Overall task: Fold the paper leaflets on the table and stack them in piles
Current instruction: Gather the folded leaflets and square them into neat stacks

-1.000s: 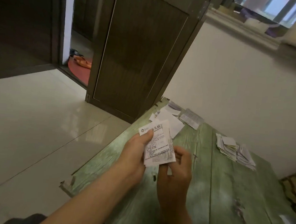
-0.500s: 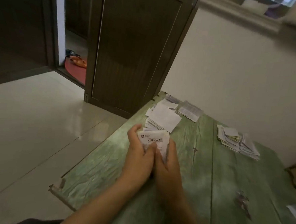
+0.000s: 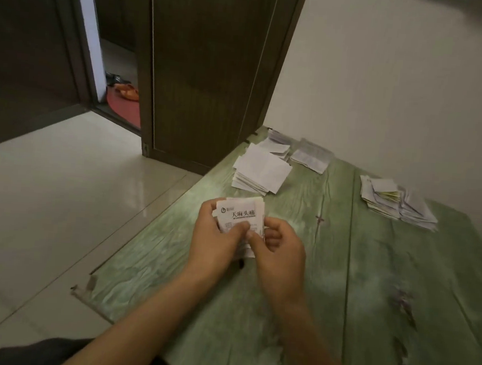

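Green table point(image 3: 341, 275); leaflet point(image 3: 240, 213) in left grip point(image 3: 216, 237)

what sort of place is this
Probably a home: a dark wooden door, orange sandals on a red mat in the doorway, and a worn green table on a tiled floor.

The green table point(image 3: 340, 289) has paper on it: a white pile point(image 3: 260, 169) near its left edge, a printed pile point(image 3: 310, 155) just behind, a messy pile point(image 3: 398, 203) at right
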